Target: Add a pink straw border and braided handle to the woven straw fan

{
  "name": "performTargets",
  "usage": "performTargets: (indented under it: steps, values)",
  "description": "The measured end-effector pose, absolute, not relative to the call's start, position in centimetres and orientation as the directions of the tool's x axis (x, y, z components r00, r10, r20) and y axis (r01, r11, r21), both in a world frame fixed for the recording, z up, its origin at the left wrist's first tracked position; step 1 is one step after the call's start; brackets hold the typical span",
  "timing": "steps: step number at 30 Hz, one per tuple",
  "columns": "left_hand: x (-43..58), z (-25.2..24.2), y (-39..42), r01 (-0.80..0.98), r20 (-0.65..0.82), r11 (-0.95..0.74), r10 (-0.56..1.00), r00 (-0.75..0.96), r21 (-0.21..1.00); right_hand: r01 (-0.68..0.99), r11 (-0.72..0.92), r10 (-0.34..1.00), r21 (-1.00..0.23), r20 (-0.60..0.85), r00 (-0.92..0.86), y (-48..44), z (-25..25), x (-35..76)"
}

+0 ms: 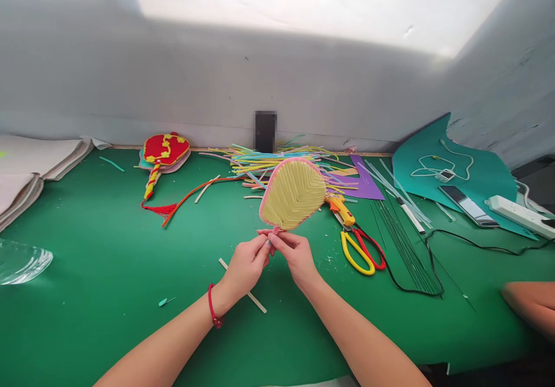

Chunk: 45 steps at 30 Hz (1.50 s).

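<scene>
A yellow-green hand fan [293,195] with a pink rim stands upright in the middle of the view, made of what look like pipe cleaners. Its short pink stem is pinched at the base by my left hand [248,263] and my right hand [297,254], whose fingertips meet there. My fingers partly cover the stem. On the table under my left wrist lies a pale strip [258,302]. Beyond the fan is a heap of pastel pipe cleaners [247,159].
Red-yellow scissors [363,251] and a yellow glue gun [342,209] lie right of my hands. A red fan [167,149] with a tassel is back left. Dark wires [405,248], a phone [468,205], a power strip [520,215] and another person's arm [531,303] are right.
</scene>
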State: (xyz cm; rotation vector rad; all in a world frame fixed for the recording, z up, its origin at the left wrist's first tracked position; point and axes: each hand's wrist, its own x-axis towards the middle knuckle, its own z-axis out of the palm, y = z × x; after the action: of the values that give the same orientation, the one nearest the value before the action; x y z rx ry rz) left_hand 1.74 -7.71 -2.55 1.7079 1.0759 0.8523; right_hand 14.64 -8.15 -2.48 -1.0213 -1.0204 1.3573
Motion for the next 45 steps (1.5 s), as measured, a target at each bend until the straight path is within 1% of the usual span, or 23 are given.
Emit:
performTargets:
  steps: [5,12,15,18,20,22,25,27,29,31,32,33,34,35,36,37,38,39,40,41,42,44,45]
  values:
    - [1.7,-2.8,-7.7,0.373,0.09,-0.236,0.926,0.368,0.897,-0.262,-0.062,0.998,-0.963,-0.064,-0.002,-8.0,-2.9,14.5]
    - [1.9,-3.3,-8.0,0.629,0.194,-0.358,0.929,0.316,0.69,-0.319,-0.155,0.987,-0.935,-0.159,-0.013,-8.0,-3.7,14.1]
    - [1.9,-3.4,-8.0,0.668,0.245,-0.394,0.919,0.31,0.631,-0.302,-0.143,0.99,-0.942,-0.137,-0.04,-8.0,-3.4,14.2]
    - [1.7,-3.4,-8.0,0.672,0.262,-0.396,0.918,0.297,0.626,-0.254,-0.119,0.989,-0.96,-0.091,-0.119,-8.0,-3.0,14.5]
    - [1.6,-3.4,-7.9,0.688,0.272,-0.391,0.92,0.281,0.612,-0.196,-0.104,0.988,-0.975,-0.079,-0.134,-7.8,-3.0,14.9]
    - [1.5,-3.4,-7.9,0.738,0.324,-0.409,0.907,0.268,0.536,-0.115,-0.087,0.995,-0.99,-0.079,-0.065,-7.7,-3.1,15.2]
    - [1.5,-3.5,-7.9,0.819,0.438,-0.477,0.84,0.319,0.319,-0.029,-0.022,0.993,-0.999,-0.025,0.111,-7.5,-3.5,15.4]
    - [1.6,-3.6,-7.9,0.832,0.471,-0.518,0.795,0.382,0.2,-0.034,0.044,0.98,-0.998,0.036,0.197,-7.6,-3.7,15.3]
    - [1.7,-3.6,-8.0,0.83,0.471,-0.536,0.778,0.415,0.154,-0.054,0.093,0.975,-0.994,0.08,0.209,-7.8,-3.7,15.1]
    - [1.7,-3.7,-8.0,0.831,0.449,-0.528,0.794,0.41,0.174,-0.089,0.106,0.978,-0.99,0.088,0.189,-8.0,-3.6,14.8]
    - [1.7,-3.7,-8.0,0.831,0.427,-0.515,0.813,0.396,0.211,-0.118,0.098,0.977,-0.988,0.073,0.2,-8.0,-3.5,14.8]
    - [1.7,-3.7,-7.9,0.825,0.391,-0.497,0.839,0.378,0.27,-0.157,0.083,0.972,-0.984,0.045,0.229,-7.9,-3.4,14.8]
    - [1.7,-3.7,-7.8,0.808,0.344,-0.471,0.869,0.356,0.354,-0.203,0.067,0.963,-0.977,0.01,0.271,-7.8,-3.3,14.9]
    - [1.7,-3.7,-7.7,0.772,0.285,-0.435,0.898,0.335,0.464,-0.249,0.054,0.951,-0.967,-0.026,0.309,-7.6,-3.3,15.1]
    - [1.8,-3.6,-7.5,0.706,0.224,-0.388,0.921,0.318,0.593,-0.286,0.043,0.943,-0.957,-0.056,0.328,-7.3,-3.2,15.3]
    - [1.8,-3.5,-7.3,0.602,0.169,-0.332,0.935,0.311,0.726,-0.314,0.03,0.944,-0.949,-0.076,0.322,-7.1,-3.2,15.5]
    - [1.8,-3.4,-7.0,0.462,0.128,-0.268,0.942,0.311,0.846,-0.331,0.015,0.952,-0.944,-0.088,0.293,-6.9,-3.2,15.7]
    - [1.8,-3.3,-6.7,0.299,0.095,-0.194,0.944,0.315,0.934,-0.334,-0.008,0.965,-0.942,-0.095,0.245,-6.7,-3.3,15.8]
    - [1.8,-3.2,-6.3,0.14,0.063,-0.113,0.945,0.322,0.984,-0.325,-0.034,0.977,-0.945,-0.1,0.188,-6.6,-3.3,15.9]
    - [1.7,-3.1,-6.0,0.006,0.024,-0.028,0.943,0.333,1.0,-0.302,-0.061,0.987,-0.951,-0.103,0.125,-6.6,-3.4,16.0]
    - [1.6,-3.1,-5.6,-0.091,-0.026,0.061,0.939,0.344,0.994,-0.266,-0.084,0.992,-0.96,-0.105,0.065,-6.5,-3.4,16.1]
    - [1.2,-3.2,-5.0,-0.207,-0.136,0.217,0.929,0.345,0.954,-0.168,-0.098,0.995,-0.981,-0.1,0.004,-6.3,-3.1,16.5]
    - [1.0,-3.3,-4.7,-0.25,-0.18,0.271,0.926,0.332,0.93,-0.112,-0.085,0.996,-0.99,-0.087,0.015,-5.9,-2.8,17.0]
